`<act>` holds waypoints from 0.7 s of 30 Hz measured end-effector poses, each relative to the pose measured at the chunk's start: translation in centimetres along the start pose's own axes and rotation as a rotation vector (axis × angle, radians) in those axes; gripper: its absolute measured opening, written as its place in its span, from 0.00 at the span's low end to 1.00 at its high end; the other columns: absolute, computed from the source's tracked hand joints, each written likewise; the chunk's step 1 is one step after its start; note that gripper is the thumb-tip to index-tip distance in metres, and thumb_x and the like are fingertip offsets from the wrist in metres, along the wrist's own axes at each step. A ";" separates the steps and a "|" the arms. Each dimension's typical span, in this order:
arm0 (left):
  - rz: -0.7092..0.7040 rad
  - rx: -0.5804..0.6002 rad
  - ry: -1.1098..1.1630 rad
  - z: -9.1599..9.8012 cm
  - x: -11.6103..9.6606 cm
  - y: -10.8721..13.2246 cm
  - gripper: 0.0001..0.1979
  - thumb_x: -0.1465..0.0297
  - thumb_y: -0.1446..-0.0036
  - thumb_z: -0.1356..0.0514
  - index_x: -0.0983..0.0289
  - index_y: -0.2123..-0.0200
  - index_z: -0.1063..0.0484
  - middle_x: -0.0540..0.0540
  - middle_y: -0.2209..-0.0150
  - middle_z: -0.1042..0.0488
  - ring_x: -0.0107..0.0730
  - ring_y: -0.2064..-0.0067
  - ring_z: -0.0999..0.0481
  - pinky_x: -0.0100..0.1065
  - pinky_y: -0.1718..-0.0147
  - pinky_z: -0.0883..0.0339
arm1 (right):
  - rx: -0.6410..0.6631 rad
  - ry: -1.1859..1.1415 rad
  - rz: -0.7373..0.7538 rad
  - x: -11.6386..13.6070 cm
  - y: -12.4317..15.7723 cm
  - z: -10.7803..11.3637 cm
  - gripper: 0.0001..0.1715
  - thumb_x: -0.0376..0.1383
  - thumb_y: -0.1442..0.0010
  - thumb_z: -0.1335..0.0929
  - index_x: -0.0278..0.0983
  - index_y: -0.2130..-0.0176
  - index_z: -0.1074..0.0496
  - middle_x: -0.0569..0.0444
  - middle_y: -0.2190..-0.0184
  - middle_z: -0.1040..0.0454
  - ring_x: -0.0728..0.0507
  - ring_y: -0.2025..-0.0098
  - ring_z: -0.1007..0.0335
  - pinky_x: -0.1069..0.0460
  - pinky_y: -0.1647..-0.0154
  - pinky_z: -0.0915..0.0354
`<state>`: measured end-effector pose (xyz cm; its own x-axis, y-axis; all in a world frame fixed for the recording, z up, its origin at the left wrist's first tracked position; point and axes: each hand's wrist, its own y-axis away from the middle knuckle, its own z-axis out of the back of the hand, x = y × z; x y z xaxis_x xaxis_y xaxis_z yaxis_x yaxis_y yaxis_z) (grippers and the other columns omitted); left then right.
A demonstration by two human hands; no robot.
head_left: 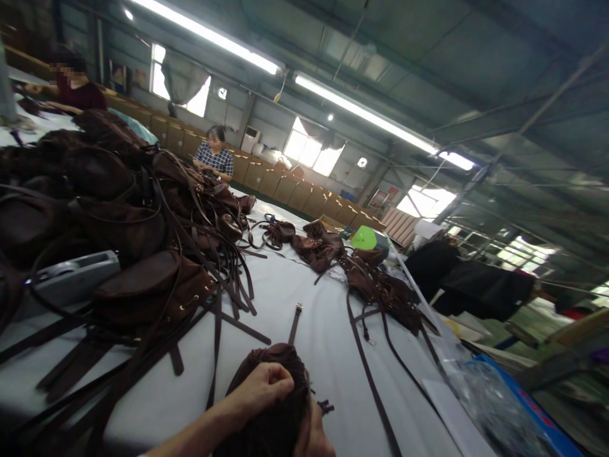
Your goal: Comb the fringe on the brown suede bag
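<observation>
A dark brown drawstring-style bag [273,431] is in front of me at the bottom of the view, over the near part of the white table. My left hand [266,386] lies against its upper side, thumb and fingers closed in a pinch; whatever is between the fingertips is hidden. On the bag's right side, my right hand [314,431] grips it, with part of the hand cut off by the frame. Beyond the bag, a brown strap with a metal buckle [295,322] lies on the tabletop.
A large heap of brown bags [143,279] with trailing straps fills the left, with a grey device [76,279] among them. More bags [380,285] lie along the right edge near a green object [364,238]. Two people work farther back, before cardboard boxes [285,190].
</observation>
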<state>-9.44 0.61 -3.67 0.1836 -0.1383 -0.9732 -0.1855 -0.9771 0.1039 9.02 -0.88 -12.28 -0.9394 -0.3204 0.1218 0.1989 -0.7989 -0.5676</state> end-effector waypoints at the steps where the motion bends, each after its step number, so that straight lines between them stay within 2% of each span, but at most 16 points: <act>1: 0.008 0.019 0.009 -0.2 -0.2 0.0 0.15 0.60 0.49 0.40 0.68 0.69 0.29 0.48 0.78 0.33 0.22 0.79 0.41 0.27 0.79 0.51 | -0.006 0.009 0.015 0.0 0.1 0.1 0.25 0.32 0.34 0.48 0.34 0.47 0.32 0.44 0.57 0.22 0.43 0.73 0.23 0.53 0.77 0.31; 5: 0.009 0.086 0.051 -1.1 -0.7 0.3 0.13 0.63 0.51 0.37 0.68 0.74 0.29 0.47 0.79 0.35 0.21 0.77 0.42 0.27 0.79 0.52 | 0.004 0.025 0.007 0.4 -0.2 1.1 0.23 0.36 0.35 0.46 0.36 0.47 0.31 0.46 0.60 0.21 0.45 0.75 0.25 0.54 0.77 0.32; 8: 0.038 0.166 0.126 -1.5 -0.7 0.8 0.16 0.58 0.49 0.39 0.64 0.76 0.36 0.42 0.82 0.43 0.19 0.81 0.49 0.28 0.82 0.59 | 0.046 0.020 -0.037 1.1 -0.4 1.9 0.22 0.39 0.35 0.43 0.37 0.48 0.29 0.47 0.65 0.21 0.45 0.75 0.25 0.56 0.78 0.34; 10: 0.050 0.211 0.186 -1.5 -0.6 1.2 0.17 0.56 0.47 0.42 0.63 0.76 0.37 0.42 0.82 0.44 0.19 0.82 0.51 0.28 0.83 0.60 | 0.090 0.016 -0.051 1.5 -0.5 2.3 0.22 0.40 0.36 0.42 0.37 0.49 0.28 0.48 0.67 0.21 0.45 0.76 0.26 0.56 0.79 0.35; 13: 0.030 0.208 0.259 -1.5 -0.3 1.7 0.17 0.57 0.45 0.43 0.65 0.76 0.33 0.45 0.80 0.39 0.21 0.80 0.45 0.28 0.83 0.57 | 0.158 0.000 -0.052 2.0 -0.4 2.5 0.22 0.40 0.36 0.43 0.37 0.50 0.28 0.47 0.69 0.22 0.45 0.77 0.26 0.56 0.81 0.36; 15: 0.017 0.195 0.329 -1.6 0.0 2.0 0.18 0.57 0.44 0.44 0.65 0.78 0.34 0.46 0.82 0.39 0.21 0.81 0.45 0.29 0.83 0.59 | 0.178 -0.018 -0.042 2.3 -0.3 2.5 0.22 0.40 0.36 0.43 0.38 0.50 0.27 0.47 0.70 0.22 0.44 0.78 0.26 0.55 0.81 0.36; 19: 0.029 0.231 0.529 -1.8 0.5 2.3 0.18 0.59 0.46 0.42 0.61 0.80 0.43 0.42 0.86 0.48 0.19 0.84 0.54 0.30 0.84 0.62 | 0.167 -0.069 0.003 2.3 -0.2 2.2 0.22 0.42 0.37 0.40 0.38 0.50 0.27 0.45 0.68 0.22 0.42 0.76 0.25 0.54 0.81 0.35; 21: 0.032 0.217 0.629 -0.9 0.4 2.1 0.20 0.58 0.48 0.42 0.59 0.81 0.49 0.40 0.87 0.53 0.20 0.84 0.57 0.29 0.84 0.61 | 0.181 -0.093 0.030 1.5 -0.1 2.5 0.22 0.41 0.37 0.41 0.38 0.50 0.27 0.45 0.66 0.22 0.42 0.74 0.25 0.53 0.79 0.33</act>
<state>-8.92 -1.67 -3.66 0.6910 -0.2990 -0.6581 -0.3785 -0.9253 0.0229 8.24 -2.55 -10.02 -0.9040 -0.3845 0.1867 0.2812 -0.8639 -0.4178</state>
